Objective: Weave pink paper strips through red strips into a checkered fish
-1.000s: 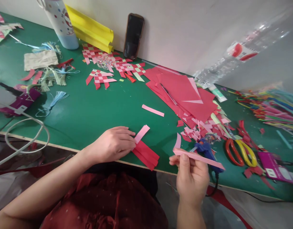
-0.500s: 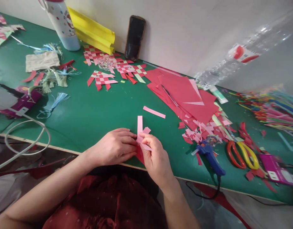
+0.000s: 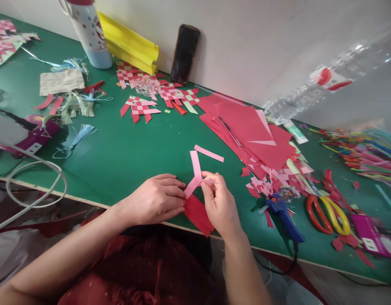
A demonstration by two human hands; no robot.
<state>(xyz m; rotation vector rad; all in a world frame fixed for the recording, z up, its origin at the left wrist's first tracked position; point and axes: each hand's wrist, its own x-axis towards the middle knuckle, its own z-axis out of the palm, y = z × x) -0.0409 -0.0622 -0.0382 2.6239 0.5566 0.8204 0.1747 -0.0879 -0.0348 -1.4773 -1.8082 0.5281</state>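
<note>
Near the table's front edge, my left hand (image 3: 157,199) lies with its fingers together, pressing down the ends of pink and red paper strips. Red paper strips (image 3: 198,215) slant out from under its fingertips toward the table edge. My right hand (image 3: 222,205) pinches one end of a pink paper strip (image 3: 196,165) between thumb and fingers. Folded pink paper forms a Y shape between both hands, one arm pointing up and away. Just beyond it lies a loose pink strip (image 3: 209,153), touched by neither hand. What sits beneath my left fingers is hidden.
Red paper sheets (image 3: 243,123) with a pen (image 3: 230,132) lie back right. Paper scraps, a blue glue gun (image 3: 285,216) and scissors (image 3: 327,215) are at right. Woven paper pieces (image 3: 140,108), a phone (image 3: 185,53), a bottle (image 3: 92,34) and tassels (image 3: 77,137) stand or lie leftward.
My right hand has shifted slightly right, drawing the pink strip's end outward. More of the red strips now shows between the hands. My left hand stays nearly in place.
</note>
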